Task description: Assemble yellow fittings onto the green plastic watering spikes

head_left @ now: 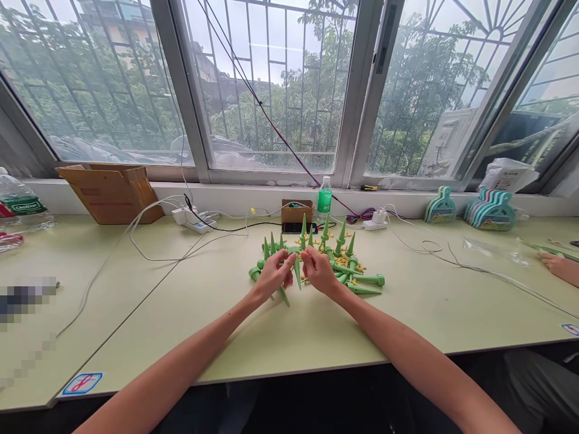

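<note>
My left hand point(275, 272) is closed on a green plastic watering spike point(297, 271), its tip slanting down between my hands. Close beside it, my right hand point(320, 270) pinches at the spike's top end; the small part in those fingers is too hidden to make out. Around both hands lie more green spikes point(371, 279), some standing point up and others on their sides. Among them, mostly behind and right of my right hand, small yellow plastic pieces point(359, 264) are scattered.
Behind the spikes stand a small cardboard box point(297, 212), a dark phone point(289, 228) and a green-labelled bottle point(324, 196). Power strips point(199, 223) and white cables cross the table point(190, 289). Hangers point(491, 209) stand back right; another person's hand point(560, 267) rests at far right.
</note>
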Demonstrator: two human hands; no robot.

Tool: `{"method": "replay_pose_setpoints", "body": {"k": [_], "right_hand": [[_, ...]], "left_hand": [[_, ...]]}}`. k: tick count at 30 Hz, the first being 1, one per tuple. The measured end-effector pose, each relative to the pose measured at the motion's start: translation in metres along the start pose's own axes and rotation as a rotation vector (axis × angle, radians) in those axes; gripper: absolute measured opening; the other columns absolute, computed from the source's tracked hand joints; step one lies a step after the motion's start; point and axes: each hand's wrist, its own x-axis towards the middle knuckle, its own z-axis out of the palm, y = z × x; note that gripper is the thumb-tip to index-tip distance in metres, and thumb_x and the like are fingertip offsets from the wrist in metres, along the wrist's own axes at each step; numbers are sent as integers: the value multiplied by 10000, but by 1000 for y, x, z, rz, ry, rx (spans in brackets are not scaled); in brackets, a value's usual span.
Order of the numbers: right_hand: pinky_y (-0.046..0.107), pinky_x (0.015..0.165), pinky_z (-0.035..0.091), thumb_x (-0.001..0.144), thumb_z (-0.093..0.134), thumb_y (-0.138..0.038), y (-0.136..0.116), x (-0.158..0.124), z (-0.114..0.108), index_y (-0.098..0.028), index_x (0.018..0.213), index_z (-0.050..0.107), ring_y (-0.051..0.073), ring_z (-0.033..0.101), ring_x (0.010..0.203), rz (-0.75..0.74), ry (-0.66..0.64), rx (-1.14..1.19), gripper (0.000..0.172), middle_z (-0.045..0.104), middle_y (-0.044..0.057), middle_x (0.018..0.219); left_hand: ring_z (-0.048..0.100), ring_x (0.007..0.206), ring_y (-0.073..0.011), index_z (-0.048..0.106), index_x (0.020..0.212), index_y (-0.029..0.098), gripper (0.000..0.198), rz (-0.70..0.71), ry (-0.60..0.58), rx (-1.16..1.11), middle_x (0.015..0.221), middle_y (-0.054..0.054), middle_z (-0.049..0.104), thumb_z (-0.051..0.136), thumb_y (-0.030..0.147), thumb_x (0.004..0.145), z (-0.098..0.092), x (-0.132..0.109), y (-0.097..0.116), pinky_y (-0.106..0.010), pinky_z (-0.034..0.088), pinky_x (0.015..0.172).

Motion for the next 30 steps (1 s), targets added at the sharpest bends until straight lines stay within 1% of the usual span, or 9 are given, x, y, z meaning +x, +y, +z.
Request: {"method": "replay_pose_setpoints", "body": {"k": [4, 11, 13, 15, 17, 18, 25, 30], "right_hand": [[227, 476, 302, 948, 341, -458, 0, 0, 0, -219, 693, 328, 99, 387, 442, -6, 6, 5, 350, 437, -48, 485], [225, 482, 301, 951, 340, -458, 0, 0, 0, -218, 697, 330, 96, 387, 447, -2, -5, -1, 350, 447, -49, 496], [224, 481, 299, 952, 343, -453, 0, 0, 0, -218, 696, 331, 97, 390, 447, -6, -10, 4, 348, 447, -48, 495], [225, 477, 293, 953, 346, -448, 0, 0, 0, -218, 691, 330, 98, 393, 446, -14, -21, 10, 349, 442, -48, 492], [224, 474, 286, 955, 347, -442, 0, -1, 1, -218, 686, 325, 99, 394, 444, -23, -31, 15, 351, 433, -49, 488], [224, 473, 284, 956, 347, -440, 0, -1, 2, -218, 683, 321, 99, 396, 444, -27, -36, 17, 353, 431, -48, 488], [223, 471, 281, 961, 333, -447, 3, -1, 3, -214, 672, 321, 96, 393, 447, -40, -37, 29, 371, 431, -45, 495], [226, 471, 284, 966, 327, -443, 2, -1, 2, -210, 662, 353, 94, 386, 442, -36, -32, 33, 383, 434, -44, 489]], "left_hand": [[496, 367, -118, 426, 782, 209, 337, 41, 5, 33, 452, 63, 503, 554, 517, 827, 0, 0, 0, -211, 325, 356], [491, 371, -111, 455, 870, 203, 301, 65, 19, 32, 457, 69, 493, 579, 473, 821, -1, 0, -3, -200, 337, 356], [498, 385, -96, 468, 908, 198, 316, 74, 23, 25, 560, 50, 543, 612, 456, 795, 0, 0, -4, -195, 344, 348], [508, 406, -71, 478, 953, 195, 348, 88, 26, 12, 760, 7, 607, 640, 441, 768, 1, 0, -4, -188, 356, 342], [513, 420, -50, 478, 992, 196, 371, 103, 35, 9, 920, -24, 605, 644, 435, 763, 1, 0, -5, -183, 370, 341], [512, 419, -45, 475, 1007, 197, 377, 108, 41, 12, 941, -26, 595, 641, 435, 766, 2, 1, -5, -182, 373, 339], [500, 398, -48, 448, 1008, 202, 377, 127, 36, -5, 773, 28, 551, 626, 448, 784, 1, 0, -2, -177, 397, 339], [497, 412, -61, 444, 968, 205, 374, 134, 30, -21, 667, 57, 519, 669, 414, 754, 3, -1, 1, -173, 405, 338]]}}
